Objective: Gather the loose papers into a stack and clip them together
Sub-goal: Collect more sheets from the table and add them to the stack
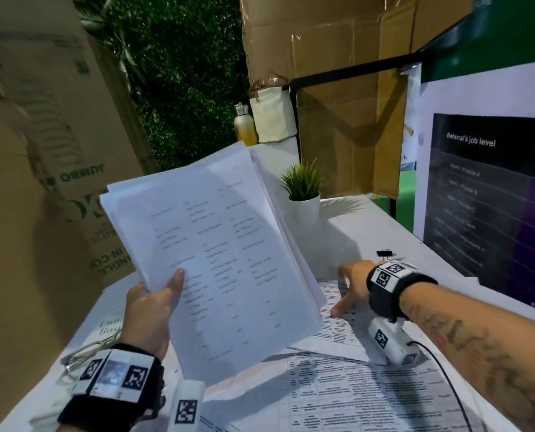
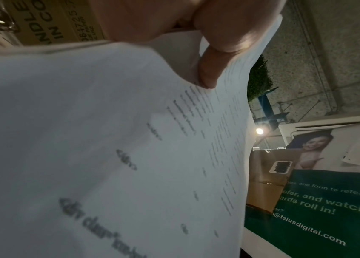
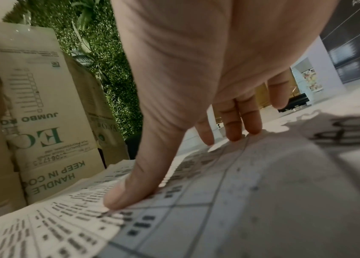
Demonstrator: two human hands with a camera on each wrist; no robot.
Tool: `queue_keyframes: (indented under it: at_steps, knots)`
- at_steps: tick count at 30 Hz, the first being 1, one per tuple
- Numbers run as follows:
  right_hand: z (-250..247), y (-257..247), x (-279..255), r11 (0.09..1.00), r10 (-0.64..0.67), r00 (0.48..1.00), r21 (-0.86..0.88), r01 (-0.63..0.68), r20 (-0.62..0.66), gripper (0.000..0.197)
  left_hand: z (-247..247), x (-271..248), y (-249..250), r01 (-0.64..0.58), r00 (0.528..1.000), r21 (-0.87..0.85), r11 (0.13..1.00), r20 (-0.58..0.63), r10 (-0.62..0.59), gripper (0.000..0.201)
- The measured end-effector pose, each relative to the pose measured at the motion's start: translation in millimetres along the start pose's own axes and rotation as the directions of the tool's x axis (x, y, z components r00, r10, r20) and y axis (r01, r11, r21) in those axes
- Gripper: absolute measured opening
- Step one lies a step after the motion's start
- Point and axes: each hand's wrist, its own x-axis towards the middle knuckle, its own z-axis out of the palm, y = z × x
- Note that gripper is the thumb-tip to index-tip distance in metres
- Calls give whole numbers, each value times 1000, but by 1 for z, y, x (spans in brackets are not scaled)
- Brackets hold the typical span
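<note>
My left hand (image 1: 154, 304) holds a stack of white printed papers (image 1: 216, 254) tilted up above the table, thumb on top near the lower left corner; the left wrist view shows the thumb (image 2: 210, 73) pinching the sheets (image 2: 108, 148). My right hand (image 1: 347, 288) lies spread on a printed sheet with a table grid (image 1: 338, 319) on the table, its thumb (image 3: 126, 192) and fingertips pressing the paper (image 3: 196, 200). More printed sheets (image 1: 369, 397) lie flat nearer me. A black binder clip (image 1: 384, 253) sits on the table just beyond my right wrist.
A small potted plant (image 1: 302, 194) stands behind the held stack. Cardboard boxes (image 1: 51, 151) wall off the left and back. A poster board (image 1: 490, 198) stands at the right. A bottle (image 1: 244, 126) and a cloth pouch sit at the back. Glasses (image 1: 85, 350) lie by my left wrist.
</note>
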Motion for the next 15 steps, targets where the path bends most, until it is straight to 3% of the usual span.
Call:
queue_keyframes:
  at_steps: [3,6,11,13,15]
  knots:
    - [2,0,9,1000,-26,999,-12,26,-46,86,-2,2,0,10,1000,-66,998,10,-9,29]
    - [1,-5,20,996,-44,999,71,46,-30,106,-3,5,-2,34,999,-98,995,42,-30,28]
    - [-6,-10,37,996,-22,999,-81,25,35,124,-7,12,-7,57,998,-89,994,45,-53,15]
    - [-8,-13,38,997,-45,999,-57,46,21,102,-7,12,-5,69,996,-87,994,55,-64,13]
    - [-12,-14,39,995,-97,991,25,99,-90,60,-8,12,-5,79,996,-91,993,45,-75,14]
